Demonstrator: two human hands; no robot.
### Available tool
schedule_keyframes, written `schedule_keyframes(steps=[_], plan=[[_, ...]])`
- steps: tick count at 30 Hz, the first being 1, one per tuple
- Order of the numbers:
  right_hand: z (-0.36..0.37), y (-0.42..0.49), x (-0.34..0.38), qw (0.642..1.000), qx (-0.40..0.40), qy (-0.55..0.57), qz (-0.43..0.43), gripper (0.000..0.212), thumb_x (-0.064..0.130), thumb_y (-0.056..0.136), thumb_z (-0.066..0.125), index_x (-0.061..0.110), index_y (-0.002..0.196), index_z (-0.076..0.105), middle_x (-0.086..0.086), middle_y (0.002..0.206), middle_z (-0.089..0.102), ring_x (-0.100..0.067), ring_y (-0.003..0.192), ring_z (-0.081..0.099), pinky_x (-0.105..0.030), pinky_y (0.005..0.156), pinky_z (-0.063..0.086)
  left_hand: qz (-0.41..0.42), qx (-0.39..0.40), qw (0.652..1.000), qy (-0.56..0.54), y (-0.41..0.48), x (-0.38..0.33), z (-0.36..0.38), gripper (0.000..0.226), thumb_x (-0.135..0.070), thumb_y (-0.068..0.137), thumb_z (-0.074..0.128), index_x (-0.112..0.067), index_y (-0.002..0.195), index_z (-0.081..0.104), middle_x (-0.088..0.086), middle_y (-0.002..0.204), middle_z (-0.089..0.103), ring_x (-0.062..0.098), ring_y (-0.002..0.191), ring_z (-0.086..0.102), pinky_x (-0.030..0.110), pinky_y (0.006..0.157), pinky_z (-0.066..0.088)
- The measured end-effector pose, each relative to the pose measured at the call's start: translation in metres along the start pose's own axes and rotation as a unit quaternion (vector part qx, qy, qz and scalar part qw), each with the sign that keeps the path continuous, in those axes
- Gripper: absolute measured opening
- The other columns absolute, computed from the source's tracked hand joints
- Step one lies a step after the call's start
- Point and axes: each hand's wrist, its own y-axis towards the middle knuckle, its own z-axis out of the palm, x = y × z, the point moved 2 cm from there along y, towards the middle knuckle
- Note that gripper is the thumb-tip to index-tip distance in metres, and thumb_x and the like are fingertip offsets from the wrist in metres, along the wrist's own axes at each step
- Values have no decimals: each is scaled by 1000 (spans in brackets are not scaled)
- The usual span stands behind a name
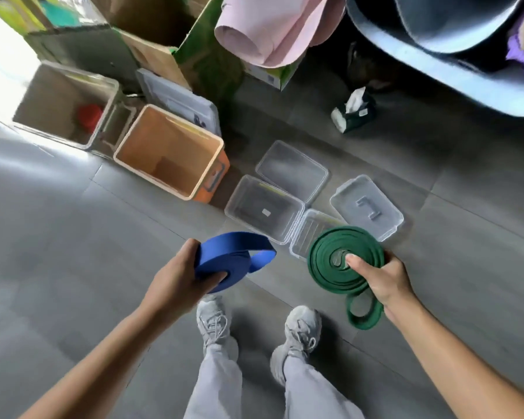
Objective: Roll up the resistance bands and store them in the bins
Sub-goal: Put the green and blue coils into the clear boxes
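My left hand (179,276) grips a rolled blue resistance band (230,255), held above the grey floor. My right hand (378,276) holds a coiled green resistance band (333,246), thumb pressed at its centre, with a loose loop of it hanging down below the hand. Just beyond the bands lie two small clear bins: one (263,207) in front of the blue roll and one (306,234) partly hidden behind the green coil. Farther left stand an orange bin (170,152) and a large clear bin (64,104) with a red item inside.
Two clear lids (291,170) (366,204) lie on the floor by the small bins. Cardboard boxes (152,31), a rolled pink mat (270,28) and a tissue pack (354,110) stand behind. My feet in white shoes (212,322) are directly below the hands.
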Motion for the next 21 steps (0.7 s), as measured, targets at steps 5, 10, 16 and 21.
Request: schedule_keyframes(steps=[5, 10, 16, 21], plan=[[33, 69, -56, 999, -32, 17, 1, 20, 3, 74, 76, 18, 81, 65, 0, 84, 69, -10, 72, 67, -25, 69, 51, 63, 50, 996, -34, 91, 34, 56, 44, -44, 64, 69, -16, 80, 39, -3, 68, 50, 23, 63, 48, 33, 57, 39], [51, 125, -130, 998, -61, 36, 0, 15, 3, 78, 71, 17, 84, 65, 3, 76, 68, -10, 70, 65, -8, 51, 48, 148, 82, 984, -55, 163, 67, 127, 49, -59, 49, 55, -21, 76, 39, -7, 65, 50, 6, 55, 45, 20, 48, 33], [72, 171, -184, 997, -1, 77, -23, 36, 24, 54, 80, 16, 86, 65, 10, 69, 73, -2, 63, 67, -10, 52, 49, 238, 115, 958, -115, 225, 103, 192, 44, -50, 51, 67, -24, 77, 43, -18, 71, 55, 6, 56, 49, 16, 46, 36], [84, 196, -188, 994, 58, 68, -58, 52, 31, 40, 88, 13, 84, 68, -2, 74, 74, -12, 67, 70, -18, 54, 53, 258, 165, 937, -166, 257, 115, 229, 56, -45, 53, 73, -8, 87, 49, -2, 76, 54, 10, 63, 52, 25, 51, 43]])
